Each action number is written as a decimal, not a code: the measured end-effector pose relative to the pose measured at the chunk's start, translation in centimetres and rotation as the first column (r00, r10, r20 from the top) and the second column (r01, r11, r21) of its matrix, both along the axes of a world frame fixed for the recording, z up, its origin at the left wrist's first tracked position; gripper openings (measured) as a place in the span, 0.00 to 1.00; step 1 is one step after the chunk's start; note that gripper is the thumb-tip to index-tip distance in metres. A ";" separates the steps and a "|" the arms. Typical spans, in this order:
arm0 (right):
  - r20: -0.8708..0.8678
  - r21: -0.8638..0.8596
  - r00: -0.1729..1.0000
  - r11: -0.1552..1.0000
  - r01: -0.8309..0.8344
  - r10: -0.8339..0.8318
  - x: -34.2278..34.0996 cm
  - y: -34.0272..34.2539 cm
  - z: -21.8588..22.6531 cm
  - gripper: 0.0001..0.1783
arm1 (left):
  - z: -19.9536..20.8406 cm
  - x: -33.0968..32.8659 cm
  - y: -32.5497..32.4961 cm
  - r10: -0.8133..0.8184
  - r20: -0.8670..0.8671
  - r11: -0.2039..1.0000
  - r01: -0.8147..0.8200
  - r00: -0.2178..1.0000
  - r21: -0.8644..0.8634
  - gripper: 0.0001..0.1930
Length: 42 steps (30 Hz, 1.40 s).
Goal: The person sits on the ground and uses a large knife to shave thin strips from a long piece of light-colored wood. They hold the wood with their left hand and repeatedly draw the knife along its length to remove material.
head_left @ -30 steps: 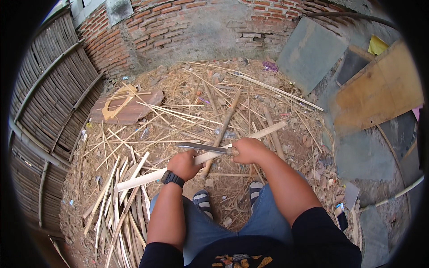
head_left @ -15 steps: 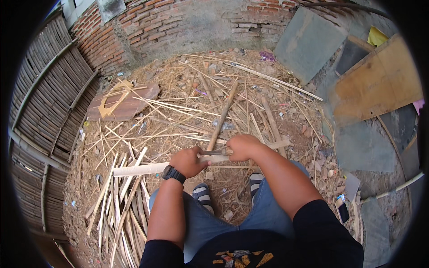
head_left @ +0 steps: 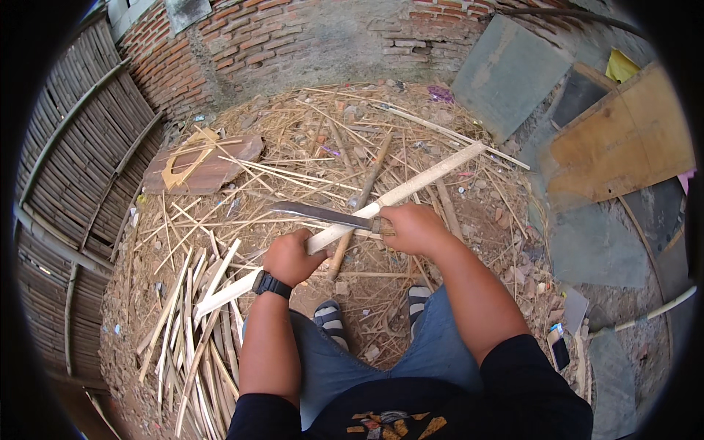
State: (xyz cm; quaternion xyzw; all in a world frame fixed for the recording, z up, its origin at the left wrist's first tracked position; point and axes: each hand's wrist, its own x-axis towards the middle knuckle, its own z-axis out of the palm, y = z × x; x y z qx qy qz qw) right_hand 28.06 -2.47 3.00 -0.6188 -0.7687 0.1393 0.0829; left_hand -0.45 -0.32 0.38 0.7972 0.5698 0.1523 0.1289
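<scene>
A long, flat strip of pale wood (head_left: 433, 176) is held in front of the body on a slant, with its near end low on the left and its far end high on the right. It seems to be tilted away like this so that the top side can be reached easily. A long knife with a grey metal blade and a brown handle (head_left: 315, 213) is held across the strip, near its middle, with the tip pointing left past the strip's far edge. Whether the strip is touched by the blade cannot be told. A pile of thin, pale wooden sticks (head_left: 196, 359) is seen below the strip's near end, perhaps put there to be out of the way of the feet. A round, brown wooden pole (head_left: 378, 169) lies on the ground, partly hidden under the strip. The left hand (head_left: 287, 257), with a black watch (head_left: 271, 284) on its wrist, is closed around the strip between the knife and the near end, and some of its fingers are hidden. The right hand (head_left: 416, 231), just right of the strip, is wrapped tightly around the knife's handle.
</scene>
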 end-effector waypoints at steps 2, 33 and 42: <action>-0.059 0.069 0.998 0.998 -0.005 0.009 1.1 0.6 -1.0 0.23 | -0.6 0.2 0.2 0.022 0.018 0.997 -0.024 1.000 0.074 0.22; -0.139 0.009 0.988 0.997 0.070 -0.068 3.3 1.9 -0.8 0.23 | -0.7 0.7 0.1 0.119 0.085 0.968 -0.134 0.989 0.211 0.16; -0.096 0.009 0.993 0.997 0.074 -0.073 2.7 1.4 -1.6 0.24 | -1.2 0.1 0.7 0.107 0.030 0.981 -0.110 0.994 0.159 0.13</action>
